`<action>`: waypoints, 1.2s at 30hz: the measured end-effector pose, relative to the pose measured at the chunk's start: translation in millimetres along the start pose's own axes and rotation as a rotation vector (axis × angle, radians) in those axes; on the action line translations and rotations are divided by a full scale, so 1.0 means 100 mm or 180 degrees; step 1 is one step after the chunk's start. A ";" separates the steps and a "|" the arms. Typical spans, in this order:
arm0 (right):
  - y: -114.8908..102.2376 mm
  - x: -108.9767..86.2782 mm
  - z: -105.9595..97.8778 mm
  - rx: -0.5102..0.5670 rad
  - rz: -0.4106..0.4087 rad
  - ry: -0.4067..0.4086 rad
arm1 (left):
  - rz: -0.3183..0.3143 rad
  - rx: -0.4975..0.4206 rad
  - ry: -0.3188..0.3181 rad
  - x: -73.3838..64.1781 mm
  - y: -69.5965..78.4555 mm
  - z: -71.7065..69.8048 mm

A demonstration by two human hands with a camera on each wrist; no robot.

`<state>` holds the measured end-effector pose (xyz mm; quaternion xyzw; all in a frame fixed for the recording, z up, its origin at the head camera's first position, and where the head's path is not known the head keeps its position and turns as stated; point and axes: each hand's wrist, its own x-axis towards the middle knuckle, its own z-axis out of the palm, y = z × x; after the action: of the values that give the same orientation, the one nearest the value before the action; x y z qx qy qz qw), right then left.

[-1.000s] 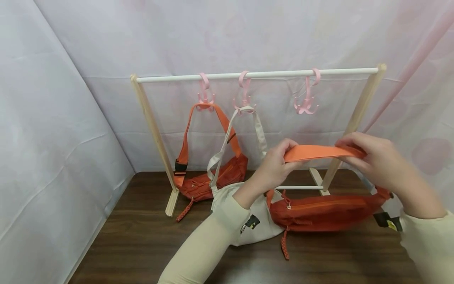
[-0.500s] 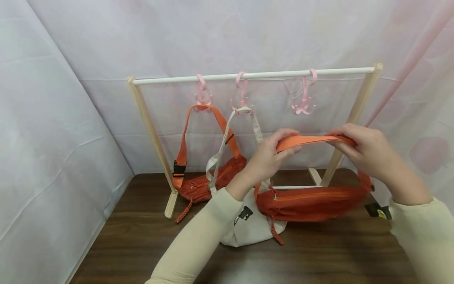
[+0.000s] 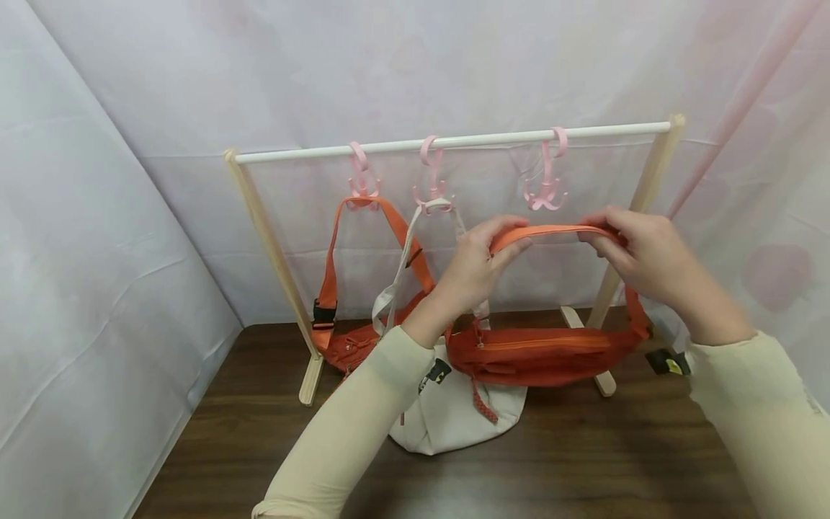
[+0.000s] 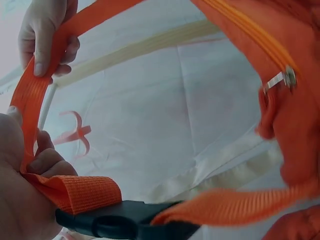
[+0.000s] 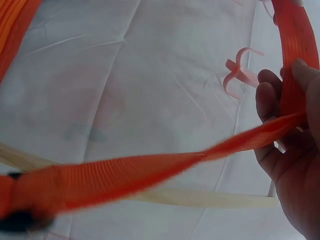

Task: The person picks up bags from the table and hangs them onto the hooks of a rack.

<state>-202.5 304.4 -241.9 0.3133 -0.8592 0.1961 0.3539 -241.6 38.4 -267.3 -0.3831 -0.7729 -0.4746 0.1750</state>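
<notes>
A red-orange waist bag (image 3: pixel 545 357) hangs in the air by its bright orange strap (image 3: pixel 551 230), which both hands hold. My left hand (image 3: pixel 476 263) pinches the strap between thumb and fingers at its left. Further right, my right hand (image 3: pixel 638 241) grips it the same way, leaving a short flat span between the two. Just above that span a pink hook (image 3: pixel 543 191) hangs from the white rod with nothing on it. In the left wrist view a black buckle (image 4: pixel 120 220) sits on the strap below the left hand, and a zipper pull (image 4: pixel 282 80) shows on the bag.
A wooden rack with a white rod (image 3: pixel 486 140) stands on the dark wooden table (image 3: pixel 583 461). Another orange waist bag (image 3: pixel 350 346) and a cream bag (image 3: pixel 447 425) hang from the left hook (image 3: pixel 363 180) and middle hook (image 3: pixel 431 184). Pale curtains surround the table.
Both hands have raised the strap and carried it leftward and farther from me, bringing the waist bag over part of the cream bag and the strap just under the right-hand pink hook.
</notes>
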 end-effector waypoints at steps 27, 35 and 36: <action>0.14 0.44 0.01 0.0011 0.0586 0.0106 | 0.0237 0.0549 0.0428 0.48 -0.05 -0.16; 0.21 0.51 0.02 0.0014 0.0802 0.0011 | 0.0085 0.0607 0.0367 0.59 -0.08 -0.16; 0.22 0.51 0.03 0.0020 0.0840 -0.0011 | 0.0059 0.0604 0.0346 0.60 -0.08 -0.16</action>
<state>-246.9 298.1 -208.6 0.1990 -0.8929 0.2430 0.3225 -287.8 48.0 -226.4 -0.3456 -0.8002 -0.4177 0.2565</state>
